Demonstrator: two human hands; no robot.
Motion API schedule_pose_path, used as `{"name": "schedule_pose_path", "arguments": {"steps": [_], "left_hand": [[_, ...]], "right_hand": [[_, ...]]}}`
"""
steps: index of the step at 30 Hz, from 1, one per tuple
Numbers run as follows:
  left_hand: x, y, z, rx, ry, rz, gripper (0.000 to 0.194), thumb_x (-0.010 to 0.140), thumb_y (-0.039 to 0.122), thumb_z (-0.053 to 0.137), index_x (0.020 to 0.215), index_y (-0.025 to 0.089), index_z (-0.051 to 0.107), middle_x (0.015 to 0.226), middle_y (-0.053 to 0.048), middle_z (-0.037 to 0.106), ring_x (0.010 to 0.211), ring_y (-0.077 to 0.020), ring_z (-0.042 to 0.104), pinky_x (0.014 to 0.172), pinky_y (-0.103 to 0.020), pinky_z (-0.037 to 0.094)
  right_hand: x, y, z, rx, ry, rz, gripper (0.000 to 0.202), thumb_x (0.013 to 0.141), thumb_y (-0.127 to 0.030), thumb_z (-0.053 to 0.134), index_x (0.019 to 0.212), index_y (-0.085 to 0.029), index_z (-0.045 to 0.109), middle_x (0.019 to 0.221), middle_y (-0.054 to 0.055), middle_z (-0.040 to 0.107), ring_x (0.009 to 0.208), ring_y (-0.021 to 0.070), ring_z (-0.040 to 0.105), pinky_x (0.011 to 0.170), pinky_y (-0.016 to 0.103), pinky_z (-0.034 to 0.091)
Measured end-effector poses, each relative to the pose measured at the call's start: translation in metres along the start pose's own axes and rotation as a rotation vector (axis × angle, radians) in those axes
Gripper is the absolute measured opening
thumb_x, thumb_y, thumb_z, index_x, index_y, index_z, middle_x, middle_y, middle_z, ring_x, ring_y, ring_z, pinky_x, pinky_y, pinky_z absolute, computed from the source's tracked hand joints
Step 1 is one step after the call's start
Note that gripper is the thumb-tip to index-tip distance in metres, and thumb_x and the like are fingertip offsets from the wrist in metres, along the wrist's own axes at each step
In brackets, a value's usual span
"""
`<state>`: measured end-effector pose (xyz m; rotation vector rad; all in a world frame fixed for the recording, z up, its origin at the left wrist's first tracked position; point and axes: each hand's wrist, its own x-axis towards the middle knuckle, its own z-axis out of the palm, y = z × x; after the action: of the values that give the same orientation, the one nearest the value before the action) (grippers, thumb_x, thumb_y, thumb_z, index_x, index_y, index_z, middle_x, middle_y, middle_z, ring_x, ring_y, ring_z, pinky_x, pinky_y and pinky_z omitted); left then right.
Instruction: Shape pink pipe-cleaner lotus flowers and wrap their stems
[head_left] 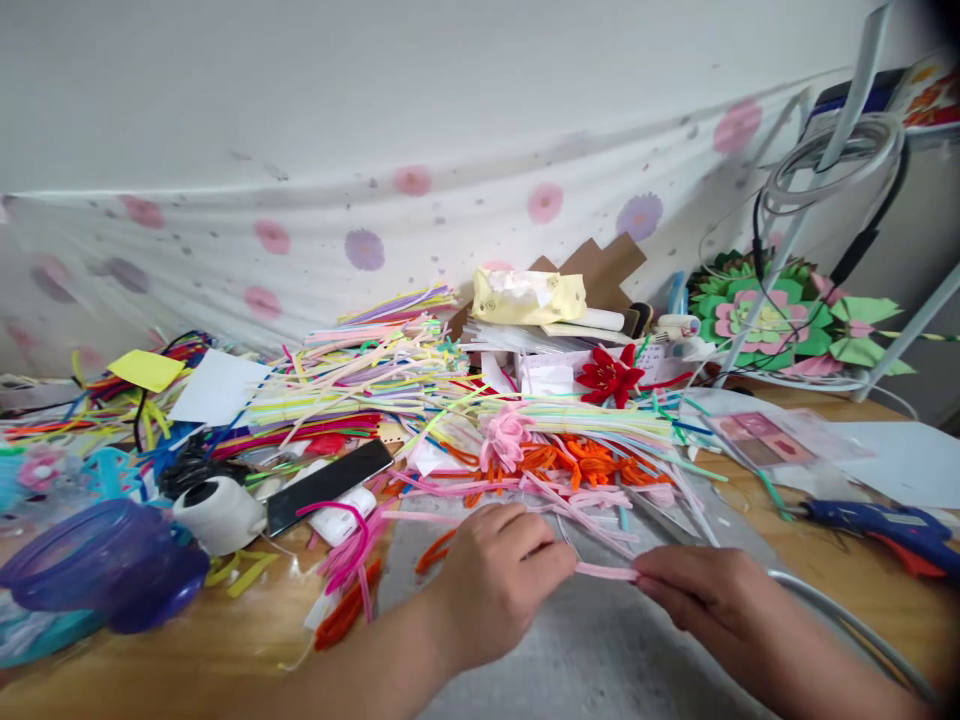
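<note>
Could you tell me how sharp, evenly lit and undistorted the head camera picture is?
Head view: soft even light with faint shadows; the left hand, right hand and pink pipe cleaner between them are slightly soft; the purple container at the edge blurs; straight lines bow, and the top right corner darkens.

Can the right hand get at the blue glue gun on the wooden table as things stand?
Probably yes. The blue glue gun lies in the open on that side, nothing over it. But the right hand now pinches a pale pink pipe cleaner with the left hand.

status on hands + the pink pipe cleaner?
Left hand and right hand pinch pink pipe cleaner between them. Held over grey mat. Loose pipe cleaner pile just behind.
</note>
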<state>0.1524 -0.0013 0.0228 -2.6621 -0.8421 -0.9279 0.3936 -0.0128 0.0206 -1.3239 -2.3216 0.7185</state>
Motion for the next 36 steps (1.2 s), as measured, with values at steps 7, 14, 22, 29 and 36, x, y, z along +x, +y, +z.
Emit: {"name": "schedule_pose_path", "arguments": {"steps": [7,14,22,29,36], "left_hand": [[0.0,-0.011,0.008,0.01,0.078,-0.059,0.011,0.084,0.014,0.051,0.076,0.018,0.059,0.065,-0.001,0.056,0.06,-0.0165,0.049,0.052,-0.029,0.033],[-0.004,-0.021,0.021,0.088,0.067,-0.018,0.023,0.089,0.017,0.044,0.07,0.019,0.057,0.06,-0.001,0.054,0.055,-0.0153,0.05,0.05,-0.027,0.034],[-0.004,-0.022,0.024,0.063,0.023,-0.042,0.029,0.092,0.022,0.039,0.068,0.019,0.056,0.06,-0.001,0.054,0.053,-0.0141,0.051,0.048,-0.025,0.033],[-0.008,-0.019,0.024,0.036,-0.029,-0.077,0.035,0.095,0.028,0.034,0.067,0.019,0.053,0.058,0.001,0.055,0.049,-0.0136,0.051,0.045,-0.026,0.032],[-0.004,-0.015,0.017,-0.027,-0.072,-0.124,0.037,0.096,0.031,0.033,0.065,0.019,0.049,0.056,0.002,0.056,0.048,-0.0126,0.052,0.046,-0.026,0.03]], "right_hand": [[0.011,0.02,-0.02,0.064,0.081,0.092,0.034,0.09,-0.044,0.046,0.07,-0.024,0.065,0.061,0.003,0.063,0.056,0.0174,0.056,0.052,0.025,0.037],[0.017,0.022,-0.017,0.106,0.134,0.08,0.032,0.09,-0.039,0.045,0.079,-0.022,0.07,0.068,0.004,0.068,0.061,0.0171,0.059,0.056,0.024,0.041],[0.024,0.03,-0.019,0.136,0.213,0.163,0.028,0.083,-0.04,0.054,0.069,-0.02,0.068,0.057,0.001,0.06,0.054,0.0141,0.051,0.051,0.023,0.036],[0.024,0.03,-0.027,0.651,0.411,0.282,0.035,0.07,-0.052,0.068,0.065,-0.018,0.066,0.054,-0.001,0.05,0.051,0.0118,0.041,0.047,0.023,0.034],[0.023,0.016,-0.019,1.331,0.615,0.294,0.027,0.062,-0.041,0.082,0.071,-0.02,0.067,0.068,0.0,0.059,0.061,0.0118,0.053,0.057,0.022,0.046]]}}
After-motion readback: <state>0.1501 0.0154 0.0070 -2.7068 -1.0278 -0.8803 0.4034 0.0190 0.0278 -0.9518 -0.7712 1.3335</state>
